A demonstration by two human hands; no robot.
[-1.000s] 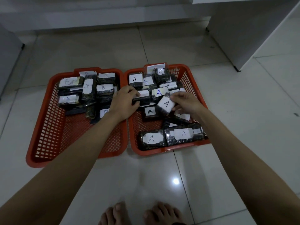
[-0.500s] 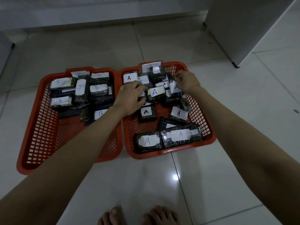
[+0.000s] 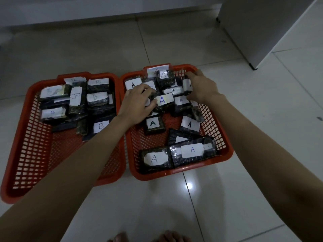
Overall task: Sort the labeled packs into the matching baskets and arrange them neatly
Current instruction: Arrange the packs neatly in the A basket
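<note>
Orange baskets sit side by side on the tiled floor [image 3: 244, 110]: B packs [image 3: 96, 98] fill the left basket [image 3: 22, 140], A packs [image 3: 192, 151] the right basket [image 3: 225, 149]. My right hand [image 3: 201, 88] grips an upright A pack [image 3: 187, 86] near its far edge; my left hand [image 3: 138, 103] curls loosely on the middle pile.

Glossy tiled floor [image 3: 227, 198] w/ light glare; white cabinet [image 3: 262, 28] far right corner.

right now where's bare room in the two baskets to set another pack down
Left basket: its whole near half is bare mesh, from the B packs down to the near rim. Right basket: only a small patch between the black-lettered A pack and the two near-rim A packs. Its far half is crowded, both hands there.
</note>
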